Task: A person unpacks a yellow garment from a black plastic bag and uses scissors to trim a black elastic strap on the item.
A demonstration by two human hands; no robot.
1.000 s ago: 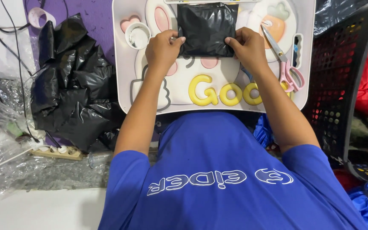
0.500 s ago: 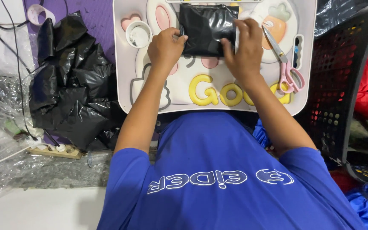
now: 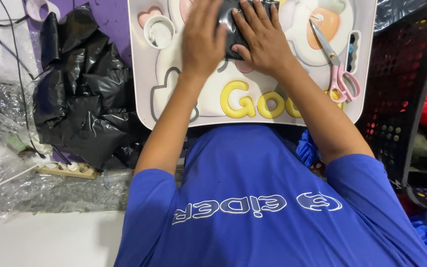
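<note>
On a white cartoon-printed lap tray (image 3: 174, 106) at the frame's top, the left hand (image 3: 202, 39) and right hand (image 3: 263, 42) lie flat, fingers spread, pinning a black plastic packet (image 3: 229, 24) between them, apparently flattening it, pink-handled scissors (image 3: 336, 69) at upper right.

Under your hands the black packet (image 3: 231, 29) is glossy, crinkled plastic film. Your lap tray (image 3: 273, 111) is smooth, matt plastic. The scissors (image 3: 334, 64) have shiny metal blades and pink plastic handles. Your blue shirt (image 3: 253, 198) is soft, matt cloth.
</note>
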